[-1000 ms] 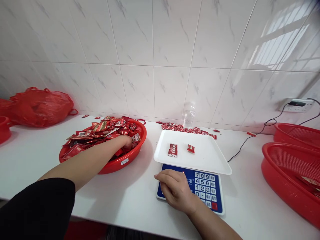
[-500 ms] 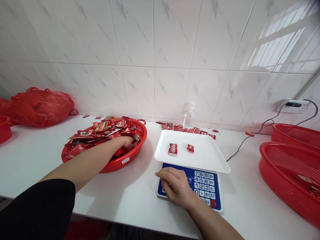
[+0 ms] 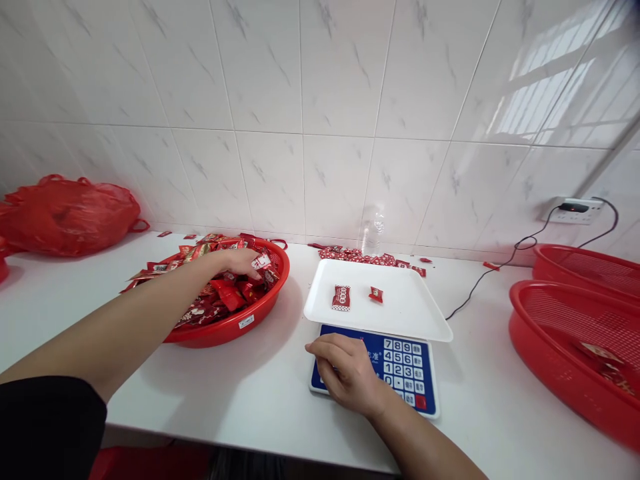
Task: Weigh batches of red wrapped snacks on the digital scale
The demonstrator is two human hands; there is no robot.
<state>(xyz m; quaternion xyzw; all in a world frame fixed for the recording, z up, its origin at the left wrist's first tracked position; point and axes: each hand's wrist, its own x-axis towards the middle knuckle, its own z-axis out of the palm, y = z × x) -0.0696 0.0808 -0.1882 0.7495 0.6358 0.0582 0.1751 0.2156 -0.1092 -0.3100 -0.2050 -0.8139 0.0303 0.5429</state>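
A red basket [image 3: 250, 321] heaped with red wrapped sweets stands left of a blue electronic scale [image 3: 400, 373]. My left hand [image 3: 240, 261] hovers over the heap, its fingers pinched on a small red and white sweet [image 3: 260, 262]. The scale's white tray [image 3: 415, 320] carries two red sweets [image 3: 341, 297], [image 3: 375, 294]. My right hand [image 3: 347, 373] lies on the left part of the scale's keypad panel with its fingers curled under, nothing visible in them.
A stuffed red plastic bag [image 3: 65, 215] sits at the far left against the tiled wall. Loose sweets [image 3: 360, 255] and a clear bottle [image 3: 373, 233] lie behind the scale. Two red baskets [image 3: 550, 333], [image 3: 580, 261] stand on the right. A black cable [image 3: 490, 273] runs to a wall socket [image 3: 575, 208].
My left hand has risen out of the heap with a small sweet pinched in it. The right hand has stayed on the scale's panel.
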